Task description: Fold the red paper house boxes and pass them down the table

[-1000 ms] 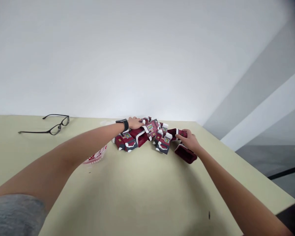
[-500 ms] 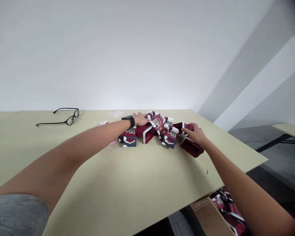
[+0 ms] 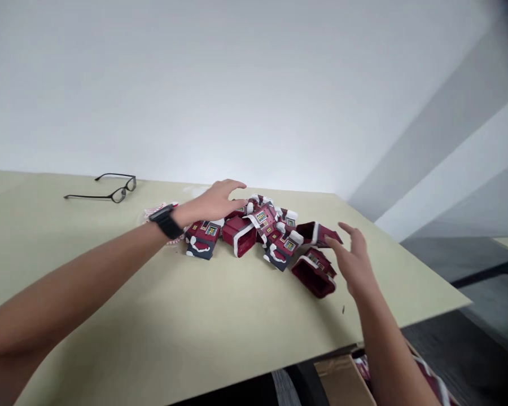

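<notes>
Several dark red house-shaped pieces with white trim and small windows lie heaped on the pale table. My left hand hovers above the heap's left end, fingers apart and holding nothing; a black watch is on that wrist. Below it are a piece with a dark roof and an open-ended red piece. My right hand is at the heap's right side with thumb and fingers spread. Nearest to it are a tilted red piece and a hollow one with its opening facing me.
Black-framed glasses lie at the back left. Red and white striped material shows under my left wrist. A cardboard box with more red pieces stands below the front edge, partly behind my right forearm. Another table is at far right.
My left hand has lifted off the heap and shifted left. My right hand has let go of the piece at the right end and opened. The view has shifted a little.
</notes>
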Motion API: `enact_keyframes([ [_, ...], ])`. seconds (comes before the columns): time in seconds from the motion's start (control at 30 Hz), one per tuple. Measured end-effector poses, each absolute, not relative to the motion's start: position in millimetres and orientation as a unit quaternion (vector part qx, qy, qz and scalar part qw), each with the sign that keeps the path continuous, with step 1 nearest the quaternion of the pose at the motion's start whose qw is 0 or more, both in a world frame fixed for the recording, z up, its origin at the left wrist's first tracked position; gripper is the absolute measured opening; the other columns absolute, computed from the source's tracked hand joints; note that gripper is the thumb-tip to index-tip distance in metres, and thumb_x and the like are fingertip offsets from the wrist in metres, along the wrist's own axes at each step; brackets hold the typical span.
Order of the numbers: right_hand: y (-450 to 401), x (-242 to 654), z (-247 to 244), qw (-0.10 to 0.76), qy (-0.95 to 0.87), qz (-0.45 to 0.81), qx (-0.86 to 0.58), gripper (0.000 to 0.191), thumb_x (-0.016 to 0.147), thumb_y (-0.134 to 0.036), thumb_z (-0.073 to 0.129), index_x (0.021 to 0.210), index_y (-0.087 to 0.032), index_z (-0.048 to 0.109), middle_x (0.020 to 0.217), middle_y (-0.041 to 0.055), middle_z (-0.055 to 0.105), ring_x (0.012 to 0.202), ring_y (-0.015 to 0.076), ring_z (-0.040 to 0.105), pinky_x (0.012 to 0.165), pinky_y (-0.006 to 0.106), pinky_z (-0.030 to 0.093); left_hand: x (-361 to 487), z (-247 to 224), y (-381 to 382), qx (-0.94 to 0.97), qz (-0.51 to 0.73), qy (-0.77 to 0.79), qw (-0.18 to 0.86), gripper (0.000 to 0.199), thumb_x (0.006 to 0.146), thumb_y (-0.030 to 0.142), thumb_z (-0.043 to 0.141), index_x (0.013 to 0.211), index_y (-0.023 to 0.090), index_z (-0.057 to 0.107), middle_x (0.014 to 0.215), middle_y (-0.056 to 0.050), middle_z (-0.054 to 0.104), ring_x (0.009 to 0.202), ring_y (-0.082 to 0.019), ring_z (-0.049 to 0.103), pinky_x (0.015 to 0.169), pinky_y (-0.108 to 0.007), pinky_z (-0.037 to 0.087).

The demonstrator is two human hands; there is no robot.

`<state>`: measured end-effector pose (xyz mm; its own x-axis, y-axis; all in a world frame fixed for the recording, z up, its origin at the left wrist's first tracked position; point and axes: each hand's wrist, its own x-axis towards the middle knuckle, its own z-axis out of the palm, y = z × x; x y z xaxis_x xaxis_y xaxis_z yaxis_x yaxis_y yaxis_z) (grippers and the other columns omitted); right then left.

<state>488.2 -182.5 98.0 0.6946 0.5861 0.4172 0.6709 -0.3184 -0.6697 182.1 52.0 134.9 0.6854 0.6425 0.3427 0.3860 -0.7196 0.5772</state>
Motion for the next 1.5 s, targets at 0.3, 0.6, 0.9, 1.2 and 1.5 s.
enact_keyframes([
  [0.3,-218.8,481.9,48.5,0.514,-0.333,0.090,-0.786,0.098,0.068,-0.077,0.071,0.147,-0.023,0.049,0.153,0.0105,0.052,0.146,0.0362,0.047,0.125,0.052,0.042,112.2,76.7,4.7,0.776,0.423,0.445,0.144,0.032,0.099,0.039,0.050,0.120,0.028,0.071,0.137,-0.002,0.069,0.135,-0.025,0.055,0.123,-0.048,0.036],
  [0.6,-216.1,454.4,46.3,0.554,-0.374,0.084,-0.739,0.101,0.061,-0.068,0.085,0.144,-0.025,0.048,0.151,0.0121,0.052,0.128,0.0280,0.062,0.106,0.043,0.059,109.8,30.9,-29.0,0.874,0.350,0.333,0.056,0.046,0.109,0.051,0.035,0.136,0.030,0.066,0.150,-0.004,0.063,0.148,-0.028,0.044,0.125,-0.055,0.022],
  [0.9,-228.8,389.7,37.1,0.522,-0.487,-0.142,-0.686,0.079,0.074,-0.055,0.081,0.142,-0.022,0.056,0.157,0.0131,0.043,0.148,0.0278,0.046,0.120,0.045,0.049,76.4,41.9,4.4,0.769,0.468,0.436,0.019,0.045,0.105,0.039,0.035,0.130,0.024,0.069,0.139,-0.010,0.069,0.141,-0.032,0.047,0.120,-0.059,0.024],
  [1.2,-231.0,369.6,28.9,0.447,-0.567,-0.142,-0.677,0.083,0.084,-0.059,0.070,0.154,-0.022,0.046,0.157,0.0124,0.049,0.144,0.0299,0.053,0.123,0.049,0.046,53.9,24.8,36.9,0.791,0.346,0.498,0.079,0.051,0.100,0.047,0.035,0.122,0.027,0.076,0.142,-0.009,0.067,0.139,-0.037,0.043,0.117,-0.064,0.025],
  [1.5,-231.9,349.0,57.6,0.450,-0.506,-0.060,-0.733,0.082,0.070,-0.063,0.077,0.138,-0.022,0.060,0.114,0.0108,0.074,0.090,0.0236,0.070,0.076,0.034,0.057,57.4,25.0,39.4,0.762,0.349,0.531,0.123,0.036,0.090,0.034,0.052,0.111,0.027,0.081,0.132,-0.009,0.071,0.133,-0.035,0.044,0.111,-0.059,0.028],
])
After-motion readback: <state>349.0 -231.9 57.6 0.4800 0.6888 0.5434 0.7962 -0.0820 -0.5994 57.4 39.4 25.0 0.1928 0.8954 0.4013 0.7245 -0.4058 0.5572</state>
